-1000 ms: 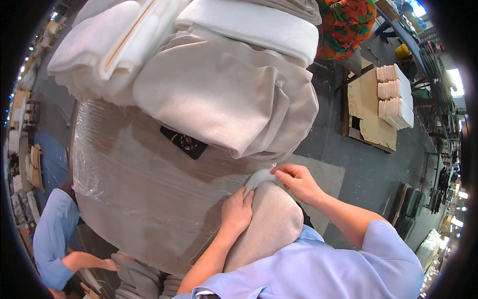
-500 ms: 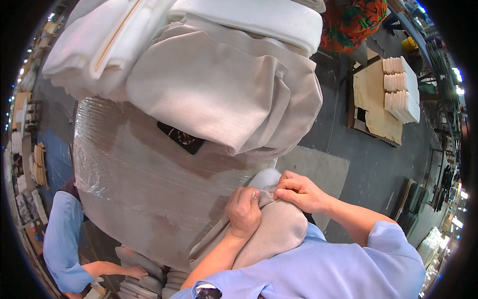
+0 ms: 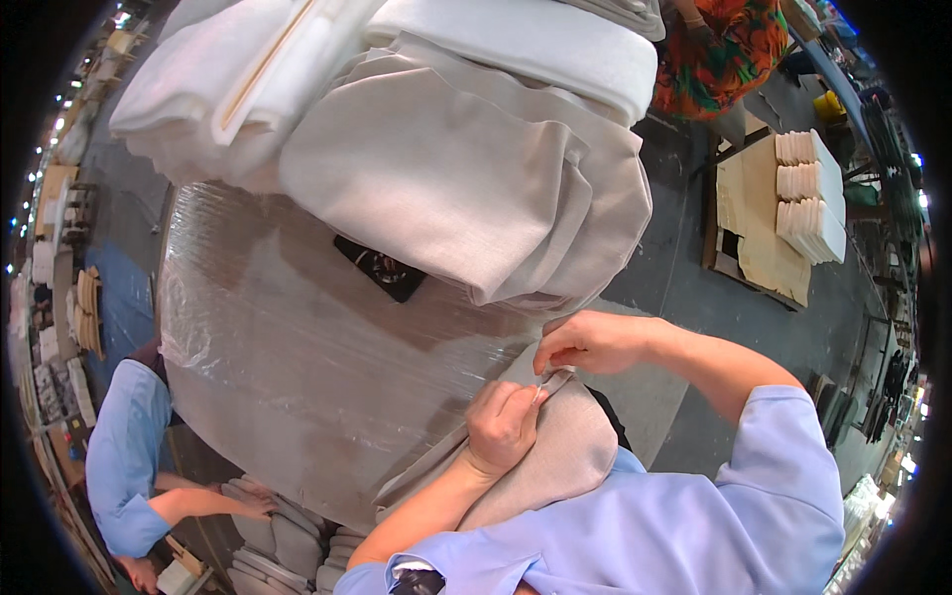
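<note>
A grey-beige fabric cushion cover (image 3: 567, 448) lies against my front at the table's near right edge. My left hand (image 3: 503, 424) is closed in a pinch on its upper edge. Just above and to the right, the fingers of my right hand (image 3: 587, 343) pinch together at the same edge; a small light strip shows between the two hands. Other grey fabric (image 3: 421, 474) lies under my left forearm. Farther off, a pile of similar grey covers (image 3: 426, 169) rests on the table, with a dark phone-like object (image 3: 380, 268) partly beneath it.
The round table (image 3: 288, 397) is wrapped in clear plastic film. White padding (image 3: 516, 45) is heaped at its far side. At lower left a co-worker in a blue shirt (image 3: 127, 456) handles grey cushions (image 3: 273, 535). White stacked pads (image 3: 811, 193) sit on a low platform at right.
The white padding that bulged at the cover's edge no longer shows. My hands have drawn slightly apart, the right one rising a little. The co-worker's arms have moved over the cushions.
</note>
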The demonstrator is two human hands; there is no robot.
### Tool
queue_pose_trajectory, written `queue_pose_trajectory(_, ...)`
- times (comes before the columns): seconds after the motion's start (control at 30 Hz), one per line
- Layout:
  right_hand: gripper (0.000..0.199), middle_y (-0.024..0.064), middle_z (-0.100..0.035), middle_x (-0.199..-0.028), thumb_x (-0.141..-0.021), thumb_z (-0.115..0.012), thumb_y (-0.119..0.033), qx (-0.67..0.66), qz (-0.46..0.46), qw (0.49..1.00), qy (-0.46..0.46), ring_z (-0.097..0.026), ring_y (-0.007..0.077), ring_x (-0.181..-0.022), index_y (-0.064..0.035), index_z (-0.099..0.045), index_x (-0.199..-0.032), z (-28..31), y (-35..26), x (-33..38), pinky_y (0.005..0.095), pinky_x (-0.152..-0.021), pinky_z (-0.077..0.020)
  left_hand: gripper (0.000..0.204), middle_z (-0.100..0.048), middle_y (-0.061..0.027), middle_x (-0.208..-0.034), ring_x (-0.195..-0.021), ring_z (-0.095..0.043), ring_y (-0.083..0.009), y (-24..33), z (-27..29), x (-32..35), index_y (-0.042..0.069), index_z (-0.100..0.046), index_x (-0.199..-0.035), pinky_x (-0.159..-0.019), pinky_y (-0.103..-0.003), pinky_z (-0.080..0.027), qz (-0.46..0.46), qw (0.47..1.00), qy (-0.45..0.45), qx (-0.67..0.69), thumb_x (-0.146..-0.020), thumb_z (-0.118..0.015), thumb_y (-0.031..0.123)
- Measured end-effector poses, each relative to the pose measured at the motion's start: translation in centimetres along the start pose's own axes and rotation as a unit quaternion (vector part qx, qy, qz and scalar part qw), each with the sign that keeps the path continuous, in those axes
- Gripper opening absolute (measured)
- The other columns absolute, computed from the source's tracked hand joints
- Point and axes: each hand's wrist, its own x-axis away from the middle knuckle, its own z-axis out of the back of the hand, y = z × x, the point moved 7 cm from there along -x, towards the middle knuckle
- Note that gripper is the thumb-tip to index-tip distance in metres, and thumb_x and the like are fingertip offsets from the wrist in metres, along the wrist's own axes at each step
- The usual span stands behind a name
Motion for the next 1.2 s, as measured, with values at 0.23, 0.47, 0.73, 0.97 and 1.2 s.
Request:
queue_pose_trajectory(0.23,0.023,0.0121,-0.070,-0.104,-0.094,-0.062,-0.002,0.087,0.028,0.986,-0.142,-0.068,0.0289,-0.097,-0.0072,-0.073,-0.114,-1.5,-0.5,-2.0,0.0415,-0.083,-0.0524,0.010,-0.063,-0.0073,-0.078,-0.069,-0.062,-0.0268,1.1,0.3,0.7,0.006,-0.071,-0.090,-0.060,-0.039,-0.051,-0.030,0.999,-0.007,-0.009,-0.085,-0.079,0.006)
queue_pose_trajectory(0.47,0.017,0.0123,-0.072,-0.096,-0.092,-0.064,-0.008,0.208,0.075,0.949,-0.225,-0.069,0.0301,-0.091,-0.0090,-0.070,-0.107,-2.7,-1.7,-3.4,0.0444,-0.080,-0.0513,0.009,-0.066,-0.0093,-0.079,-0.071,-0.066,-0.0300,1.9,0.6,0.9,0.007,-0.071,-0.086,-0.062,-0.040,-0.054,-0.052,0.998,0.004,-0.026,-0.083,-0.080,0.006)
queue_pose_trajectory(0.73,0.022,0.0150,-0.059,-0.111,-0.097,-0.057,-0.018,0.468,0.177,0.853,-0.147,-0.068,0.0381,-0.099,-0.0048,-0.059,-0.114,-3.0,-6.2,-0.9,0.0498,-0.081,-0.0550,0.014,-0.063,-0.0090,-0.079,-0.070,-0.064,-0.0303,2.6,1.5,1.2,0.007,-0.065,-0.082,-0.062,-0.041,-0.053,-0.071,0.996,0.027,-0.049,-0.085,-0.079,0.009)
queue_pose_trajectory(0.97,0.017,0.0111,-0.060,-0.106,-0.093,-0.064,-0.012,0.355,0.116,0.917,-0.136,-0.068,0.0361,-0.096,-0.0102,-0.063,-0.109,-3.3,-5.0,-0.1,0.0507,-0.079,-0.0515,0.015,-0.064,-0.0079,-0.080,-0.071,-0.064,-0.0302,2.7,1.1,1.8,0.007,-0.065,-0.082,-0.061,-0.041,-0.052,-0.070,0.996,0.025,-0.039,-0.084,-0.080,0.009)
queue_pose_trajectory(1.2,0.012,0.0098,-0.060,-0.102,-0.092,-0.067,-0.014,0.368,0.146,0.909,-0.132,-0.067,0.0355,-0.094,-0.0099,-0.061,-0.102,-3.9,-6.3,-0.2,0.0491,-0.075,-0.0506,0.015,-0.064,-0.0085,-0.080,-0.071,-0.065,-0.0306,3.4,1.5,2.4,0.007,-0.065,-0.083,-0.062,-0.041,-0.052,-0.079,0.996,0.014,-0.044,-0.084,-0.080,0.009)
